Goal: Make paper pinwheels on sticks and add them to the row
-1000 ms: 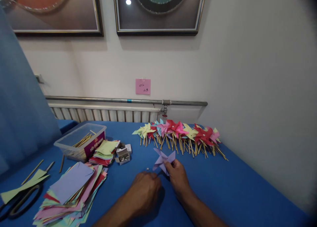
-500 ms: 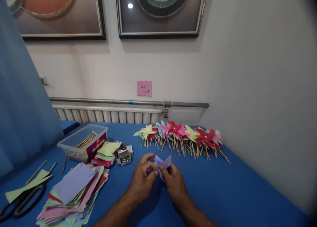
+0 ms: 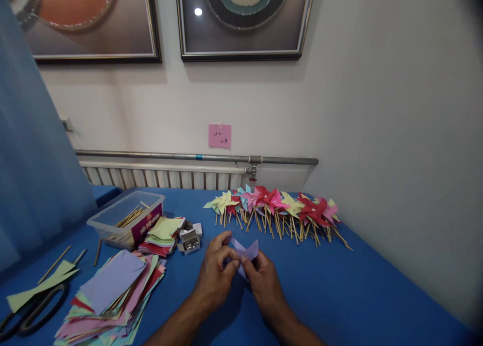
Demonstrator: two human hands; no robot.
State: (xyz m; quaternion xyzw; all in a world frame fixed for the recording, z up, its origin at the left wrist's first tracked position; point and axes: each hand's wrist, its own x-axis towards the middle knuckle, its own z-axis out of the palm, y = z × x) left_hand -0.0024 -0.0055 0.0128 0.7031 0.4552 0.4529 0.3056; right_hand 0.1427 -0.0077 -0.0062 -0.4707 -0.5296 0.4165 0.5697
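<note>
A small purple paper pinwheel (image 3: 248,251), its corners bent inward, is held above the blue table between my hands. My right hand (image 3: 263,279) pinches it from the right, thumb across its middle. On the other side, my left hand (image 3: 220,266) is closed with thumb and forefinger together at the paper's left edge. Part of the paper is hidden behind the fingers. Beyond the hands lie several finished pinwheels (image 3: 269,199) on sticks, in red, pink, yellow and blue. Two small boxes of metal pins (image 3: 190,245) stand left of my left hand.
Stacked coloured paper sheets (image 3: 113,280) lie at the front left, near black-handled scissors (image 3: 45,308) and cut green paper (image 3: 43,283). Behind them are a clear plastic tub (image 3: 101,222) of sticks and a smaller paper pile (image 3: 164,231). A wall borders the table (image 3: 339,295).
Both hands and the purple paper have shifted slightly left. The grip looks much the same, and the things on the table stay in place.
</note>
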